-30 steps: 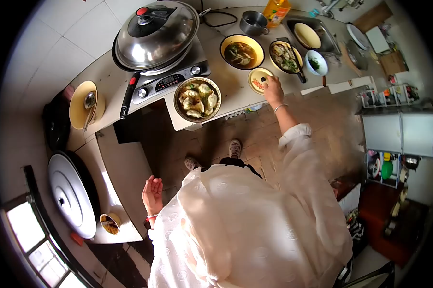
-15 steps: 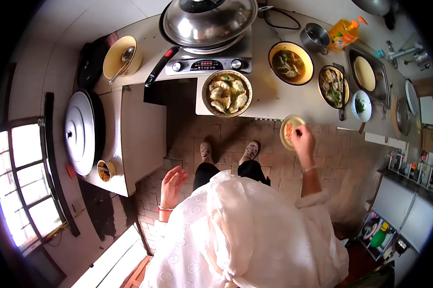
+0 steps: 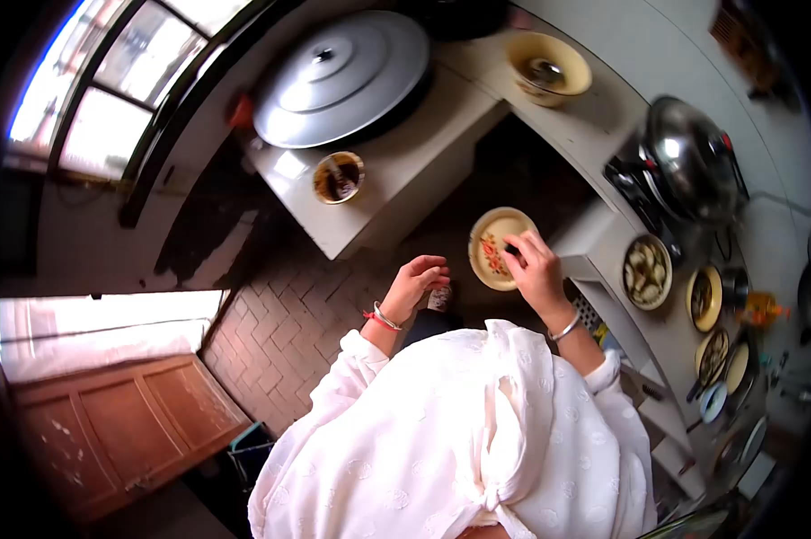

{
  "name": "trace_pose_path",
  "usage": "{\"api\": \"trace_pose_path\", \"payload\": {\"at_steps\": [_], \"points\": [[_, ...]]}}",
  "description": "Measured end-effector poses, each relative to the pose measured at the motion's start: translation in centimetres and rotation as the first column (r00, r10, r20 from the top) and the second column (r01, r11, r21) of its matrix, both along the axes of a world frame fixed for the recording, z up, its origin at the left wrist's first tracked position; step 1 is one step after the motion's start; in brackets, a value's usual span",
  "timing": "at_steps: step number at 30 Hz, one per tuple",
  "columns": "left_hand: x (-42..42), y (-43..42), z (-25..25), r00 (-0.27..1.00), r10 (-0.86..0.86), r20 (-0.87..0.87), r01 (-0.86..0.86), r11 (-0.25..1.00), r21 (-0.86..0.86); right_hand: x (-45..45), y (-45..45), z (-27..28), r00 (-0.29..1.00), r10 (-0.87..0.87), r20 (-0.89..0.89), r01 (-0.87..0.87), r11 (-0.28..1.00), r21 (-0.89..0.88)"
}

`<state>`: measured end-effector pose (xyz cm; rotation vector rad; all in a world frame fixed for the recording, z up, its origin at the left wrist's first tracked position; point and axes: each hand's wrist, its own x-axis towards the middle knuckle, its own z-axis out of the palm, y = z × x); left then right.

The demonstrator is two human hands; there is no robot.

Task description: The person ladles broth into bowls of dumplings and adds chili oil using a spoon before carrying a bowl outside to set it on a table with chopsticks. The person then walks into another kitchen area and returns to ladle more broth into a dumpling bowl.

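My right hand (image 3: 533,269) pinches the dark knob of a cream lid (image 3: 492,235) with a red flower pattern, holding it in the air over the floor. Left of the lid, my left hand (image 3: 414,286) hangs with nothing in it, its fingers loosely spread. A small cup with dark contents (image 3: 339,178) stands near the corner of the left counter (image 3: 369,199). Behind it lies a large round metal lid (image 3: 342,76). To the right, a bowl of dumplings (image 3: 647,271) sits at the counter's edge.
A cream bowl with a ladle (image 3: 549,68) stands on the back counter. At the right are a domed pan (image 3: 693,157), a soup bowl (image 3: 704,298), a plate of food (image 3: 713,356) and an orange bottle (image 3: 763,310). A wooden door (image 3: 127,427) is at lower left.
The view has swung left towards the window and door. The patterned lid has been carried away from the counter, leftwards with my right hand, and now hangs near my left hand.
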<state>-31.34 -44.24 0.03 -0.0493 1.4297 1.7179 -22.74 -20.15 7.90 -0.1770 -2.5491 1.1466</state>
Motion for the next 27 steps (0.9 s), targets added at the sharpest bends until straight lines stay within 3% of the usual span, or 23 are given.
{"api": "trace_pose_path", "payload": {"at_steps": [5,8,15,19,21,22,23,24,25,26,27], "points": [[-1.7,-12.7,-1.8,0.919,0.392,0.054,-0.385,0.918,-0.098,-18.1,-9.9,-0.9,0.945,0.317,-0.082,-0.297,0.935,0.195],[-0.4,-19.2,-3.8,0.780,0.614,0.121,-0.602,0.789,-0.124,-26.0,-15.5,-4.1,0.925,0.381,0.005,-0.363,0.876,0.317],[2.3,-25.0,-6.3,0.600,0.773,0.206,-0.767,0.629,-0.125,-33.3,-21.7,-10.8,0.917,0.366,0.155,-0.397,0.824,0.405],[2.4,-23.0,-6.4,0.602,0.749,0.276,-0.749,0.650,-0.129,-33.5,-21.9,-11.8,0.928,0.349,0.126,-0.370,0.838,0.402],[1.9,-21.7,-6.9,0.682,0.664,0.307,-0.661,0.739,-0.130,-32.3,-21.6,-10.1,0.937,0.320,0.139,-0.349,0.847,0.402],[1.5,-21.4,-7.6,0.746,0.604,0.281,-0.593,0.794,-0.132,-30.8,-21.1,-7.8,0.950,0.310,0.040,-0.298,0.860,0.415],[1.2,-21.5,-9.6,0.797,0.540,0.272,-0.540,0.838,-0.082,-30.5,-20.6,-9.5,0.934,0.349,-0.071,-0.255,0.795,0.551],[0.0,-21.6,-11.8,0.823,0.479,0.305,-0.484,0.873,-0.064,-28.3,-19.8,-6.9,0.938,0.339,-0.070,-0.252,0.807,0.533],[-1.4,-20.4,-12.8,0.857,0.413,0.308,-0.409,0.909,-0.079,-26.8,-19.2,-7.7,0.939,0.305,-0.160,-0.219,0.886,0.409],[-2.7,-18.1,-12.9,0.896,0.336,0.291,-0.317,0.942,-0.111,-23.8,-17.4,-5.5,0.896,0.359,-0.260,-0.175,0.826,0.536],[-3.8,-15.7,-12.8,0.930,0.257,0.264,-0.224,0.963,-0.149,-21.4,-16.2,-6.4,0.918,0.285,-0.275,-0.140,0.883,0.448]]}}
